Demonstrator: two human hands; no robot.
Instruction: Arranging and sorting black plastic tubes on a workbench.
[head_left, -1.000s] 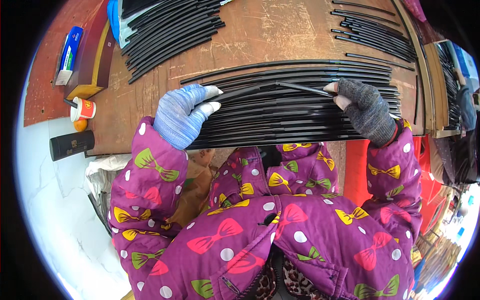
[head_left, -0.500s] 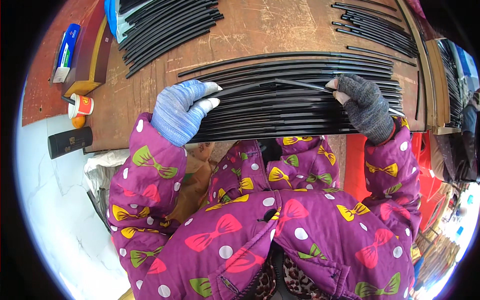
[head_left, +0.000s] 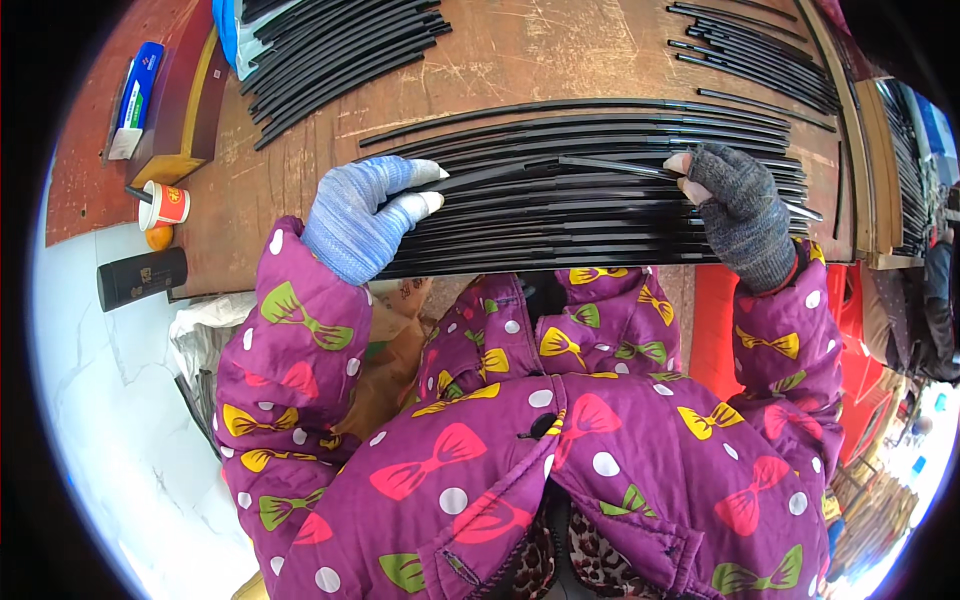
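Note:
A row of long black strips [head_left: 600, 215] lies side by side on the brown wooden workbench [head_left: 520, 60], close to its near edge. My left hand [head_left: 365, 215], in a blue-grey knit glove, pinches the left end of one black strip [head_left: 560, 165] lifted slightly above the row. My right hand [head_left: 735, 205], in a dark grey fingerless glove, grips the right end of the same strip. Purple sleeves with bow patterns cover both forearms.
A second bundle of black strips [head_left: 340, 45] lies at the far left beside a blue bag, a third [head_left: 760, 55] at the far right. A paper cup [head_left: 165, 205], a black cylinder [head_left: 140, 278] and a blue-white box [head_left: 130, 100] sit left. A red stool [head_left: 715, 330] is under the bench.
Both hands have stayed on the ends of the lifted strip. The view shifted slightly; the strip sits a little lower toward the row.

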